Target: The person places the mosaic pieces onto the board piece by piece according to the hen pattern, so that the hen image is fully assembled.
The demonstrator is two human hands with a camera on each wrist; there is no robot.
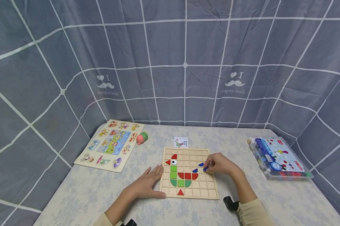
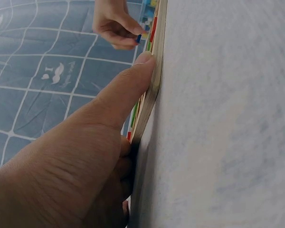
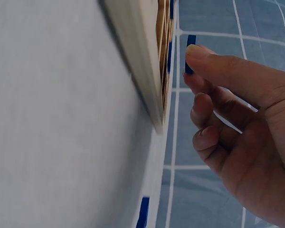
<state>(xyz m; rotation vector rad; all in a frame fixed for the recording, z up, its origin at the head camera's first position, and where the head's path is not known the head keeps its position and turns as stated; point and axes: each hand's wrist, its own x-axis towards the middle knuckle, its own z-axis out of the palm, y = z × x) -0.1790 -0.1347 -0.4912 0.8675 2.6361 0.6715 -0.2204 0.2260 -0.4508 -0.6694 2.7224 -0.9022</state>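
Note:
A wooden grid board (image 1: 204,190) lies flat, with red, green and blue pieces forming a bird shape. Its round eye piece (image 1: 174,162) is white and black; a red triangle (image 1: 180,192) sits near the bottom edge. My left hand (image 1: 147,183) rests at the board's lower left corner, fingers extended along the side, thumb touching the bottom edge. Between thumb and forefinger, my right hand (image 1: 221,164) pinches a small blue piece (image 3: 190,54) just above the board's right part. Two other blue pieces, one of them a slanted piece (image 1: 195,170), lie in nearby squares.
Behind the board is a small pattern card (image 1: 181,142). At left lie a picture puzzle board (image 1: 102,147) and a pink and green toy (image 1: 142,138). A clear plastic case (image 1: 281,158) stands at right. Another blue piece (image 3: 142,212) lies on the tablecloth beside the board.

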